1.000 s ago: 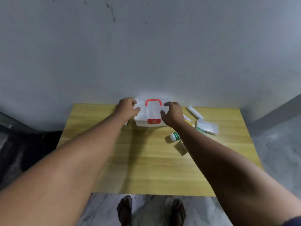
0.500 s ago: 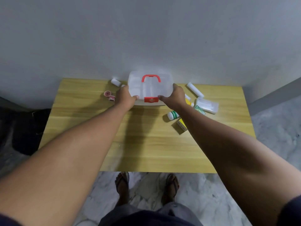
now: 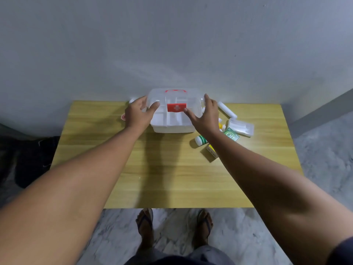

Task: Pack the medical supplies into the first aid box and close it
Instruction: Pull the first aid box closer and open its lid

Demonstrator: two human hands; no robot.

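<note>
The first aid box sits at the far edge of the worktop, just above the centre of the frame and close to the grey wall. Its clear lid is tilted up off the white base, with the red latch facing the camera and the red handle showing at the top edge.

The left hand grips the lid's left end, thumb on the front face and fingers curled around the corner. The right hand has the lid's right end between spread fingers and a thumb that touches the front just beside the latch.

Right of the box, the supplies lie loose on the worktop: a white roll toward the wall, a clear packet of white items, a green sachet, a white bottle with green bands on its side, and a small yellow carton, the last 2 partly behind the right forearm. A yellow-tipped item beside the right wrist is too hidden to name. Left of the box, a pink roll peeks out past the left hand.

At the bottom of the frame, 2 feet in sandals stand on the marbled floor.
</note>
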